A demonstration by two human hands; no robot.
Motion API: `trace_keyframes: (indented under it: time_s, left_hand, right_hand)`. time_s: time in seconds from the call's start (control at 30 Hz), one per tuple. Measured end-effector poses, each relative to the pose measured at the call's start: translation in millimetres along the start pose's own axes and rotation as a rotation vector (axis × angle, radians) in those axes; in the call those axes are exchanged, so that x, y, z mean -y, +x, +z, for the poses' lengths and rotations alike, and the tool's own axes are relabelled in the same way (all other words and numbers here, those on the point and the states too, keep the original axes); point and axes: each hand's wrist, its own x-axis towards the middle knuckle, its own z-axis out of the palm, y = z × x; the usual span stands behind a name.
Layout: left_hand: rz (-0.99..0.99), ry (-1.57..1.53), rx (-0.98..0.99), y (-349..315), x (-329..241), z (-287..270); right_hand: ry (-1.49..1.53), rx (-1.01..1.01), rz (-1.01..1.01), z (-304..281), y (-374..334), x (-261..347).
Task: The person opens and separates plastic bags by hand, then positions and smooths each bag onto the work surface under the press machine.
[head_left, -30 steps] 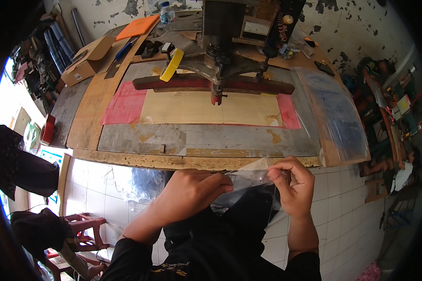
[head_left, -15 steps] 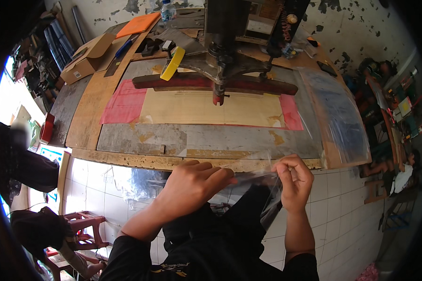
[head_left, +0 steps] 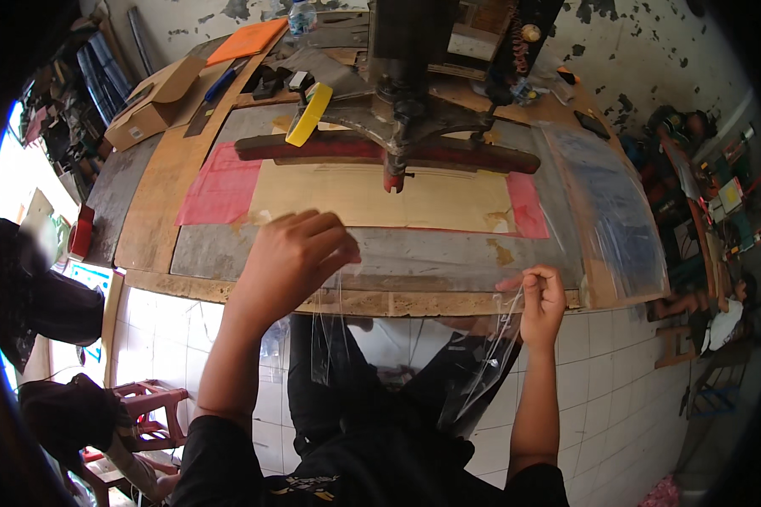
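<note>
Between my two hands hangs a clear plastic sheet, drooping over my lap below the table's front edge. My left hand pinches its left end above the grey board, fingers closed. At the right, my right hand grips the other corner between thumb and fingers, lower down at the table edge. Beyond them lies a long cream strip with pink ends on the grey board. A dark red press bar of a machine stands over the strip's far edge, with a yellow tape roll hung on its left side.
A stack of clear plastic sheets lies on the table's right side. An open cardboard box, an orange folder and a water bottle stand at the back left. Another person is at the far left beside a red stool.
My left hand has risen and moved left and away, over the board. My right hand has shifted slightly right. The plastic sheet, bunched before, is now spread wider between them.
</note>
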Motion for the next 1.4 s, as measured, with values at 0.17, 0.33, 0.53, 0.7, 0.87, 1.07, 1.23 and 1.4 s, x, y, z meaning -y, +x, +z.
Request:
trace_keyframes:
  time_s: [0.17,0.33,0.53,0.7,0.87,1.07,1.23,1.4]
  left_hand:
    - [-0.284,-0.341,0.128,-43,2,7]
    - [-0.503,-0.512,0.04,-71,-8,24]
    - [-0.751,-1.033,-0.23,-65,-15,47]
    - [-0.79,-1.205,-0.243,-62,-17,48]
    - [-0.822,-1.083,-0.215,-62,-17,47]
    - [-0.812,-1.071,-0.218,-57,-22,42]
    - [-0.822,-1.077,-0.223,-57,-23,41]
    - [-0.819,-1.064,-0.228,-57,-23,41]
  right_hand:
    - [-0.104,0.052,0.161,2,-4,14]
    - [-0.134,0.033,0.203,14,-5,15]
    - [0.023,-0.142,0.28,14,1,16]
    - [0.075,-0.159,0.303,11,1,13]
    - [0.103,-0.16,0.311,11,2,16]
    - [0.118,-0.172,0.338,10,1,17]
    - [0.124,-0.153,0.319,8,1,16]
    - [0.128,-0.144,0.298,8,1,15]
